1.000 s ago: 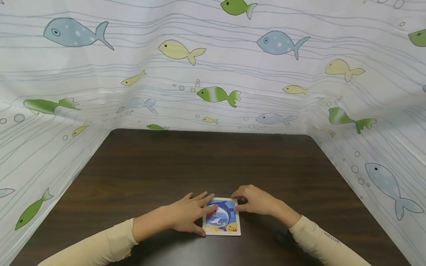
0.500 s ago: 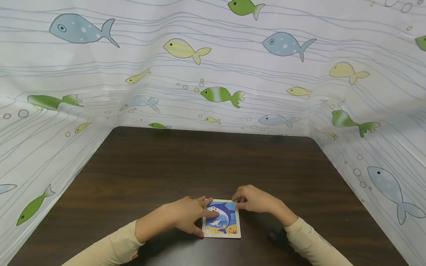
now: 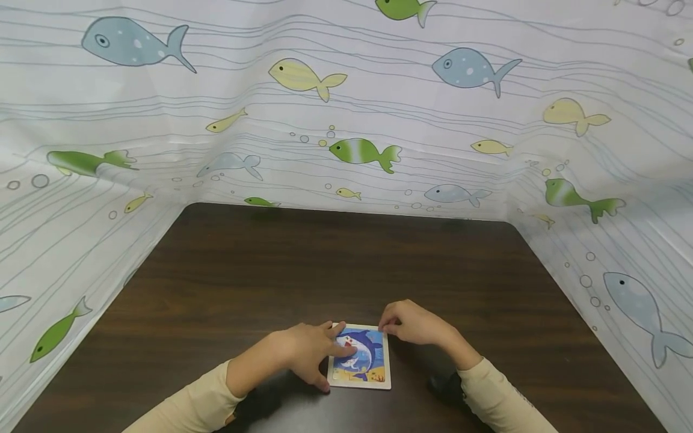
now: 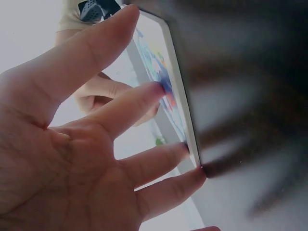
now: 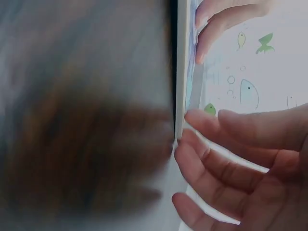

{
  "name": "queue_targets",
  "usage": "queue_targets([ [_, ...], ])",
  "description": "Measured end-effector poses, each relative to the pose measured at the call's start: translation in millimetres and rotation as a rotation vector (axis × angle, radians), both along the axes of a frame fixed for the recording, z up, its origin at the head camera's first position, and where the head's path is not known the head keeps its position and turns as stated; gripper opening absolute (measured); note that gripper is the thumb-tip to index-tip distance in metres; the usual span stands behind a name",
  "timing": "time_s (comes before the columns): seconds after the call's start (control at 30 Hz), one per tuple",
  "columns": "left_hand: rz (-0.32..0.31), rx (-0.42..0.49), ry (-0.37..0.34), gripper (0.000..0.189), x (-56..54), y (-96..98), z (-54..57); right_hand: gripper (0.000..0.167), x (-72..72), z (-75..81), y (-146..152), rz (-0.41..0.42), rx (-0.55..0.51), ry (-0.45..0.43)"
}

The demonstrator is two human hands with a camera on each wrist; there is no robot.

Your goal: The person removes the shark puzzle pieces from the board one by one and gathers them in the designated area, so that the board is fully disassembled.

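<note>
A small square picture board (image 3: 370, 361) with a pale rim lies flat on the table, showing a blue dolphin over a sandy bottom. My left hand (image 3: 308, 352) spreads over its left side: the index fingertip rests on the picture, the thumb touches the near left corner. In the left wrist view, other fingertips touch the board's rim (image 4: 179, 89). At the far right corner is my right hand (image 3: 417, 325), fingers bent loosely. The right wrist view has the index fingertip (image 5: 192, 115) on the face by the corner, further fingertips at the edge, thumb held off the board.
A dark wood-grain table (image 3: 303, 258) spreads beyond and around the board. White cloth (image 3: 346, 108) printed with fish walls it at the back and both sides. Beneath the right wrist sits a dark shape (image 3: 446, 386), too dim to identify.
My left hand has drawn its fingers in slightly, the index fingertip sliding a little down the picture. The right thumb has shifted off the right edge toward the fingers. The board stays nearly in place.
</note>
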State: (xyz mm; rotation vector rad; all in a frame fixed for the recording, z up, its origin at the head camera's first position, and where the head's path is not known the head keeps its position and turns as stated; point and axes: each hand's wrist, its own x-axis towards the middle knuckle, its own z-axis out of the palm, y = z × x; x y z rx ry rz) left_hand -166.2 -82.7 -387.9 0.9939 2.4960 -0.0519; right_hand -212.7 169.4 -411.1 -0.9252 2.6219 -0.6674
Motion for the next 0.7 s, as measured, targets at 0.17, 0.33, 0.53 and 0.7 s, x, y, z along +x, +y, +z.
queue_targets([
  [0.17,0.003,-0.020,0.033,0.078,2.7,1.2,-3.5,0.009,0.2,-5.2,-2.4,-0.034,-0.029,-0.026],
  [0.33,0.013,-0.028,0.060,0.081,5.8,3.0,-6.2,0.008,-0.1,-7.6,-2.3,-0.048,-0.034,-0.057],
  [0.53,0.041,-0.018,0.053,0.082,9.0,3.4,-5.5,0.015,-0.9,-3.7,-0.9,-0.047,-0.036,-0.036],
  [0.7,0.050,-0.019,0.052,0.082,10.0,3.2,-5.5,0.016,-3.1,-3.3,-0.8,-0.049,-0.042,-0.043],
])
